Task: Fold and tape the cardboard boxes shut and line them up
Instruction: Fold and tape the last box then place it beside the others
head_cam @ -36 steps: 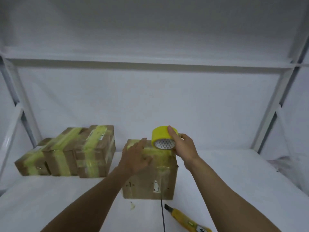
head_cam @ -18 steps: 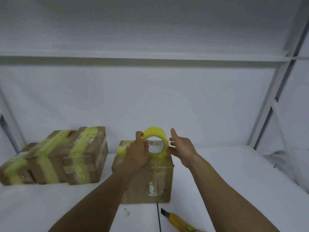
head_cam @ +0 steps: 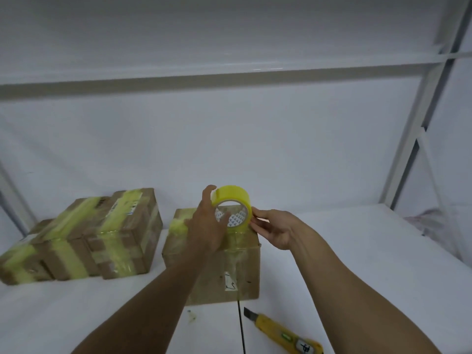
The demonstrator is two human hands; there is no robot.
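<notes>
A yellow tape roll (head_cam: pixel 233 199) stands on edge on top of the cardboard box (head_cam: pixel 224 272) in the middle of the white table. My left hand (head_cam: pixel 205 227) grips the roll from the left, thumb up along its side and fingers in the core. My right hand (head_cam: pixel 277 229) pinches the roll's right rim with its fingertips. Clear yellowish tape runs across the box's top and down its front face. A row of three taped boxes (head_cam: pixel 79 238) sits side by side to the left, a small gap away from the middle box.
A yellow utility knife (head_cam: pixel 282 335) with its blade out lies on the table (head_cam: pixel 357 251) in front of the box, to the right. A dark seam (head_cam: pixel 240 328) runs down the tabletop. White shelf posts (head_cam: pixel 413 139) rise at the right, with a shelf overhead.
The roll went from my right hand to my left hand on top of the box. My right hand let go, opened beside it, and now touches its right rim again.
</notes>
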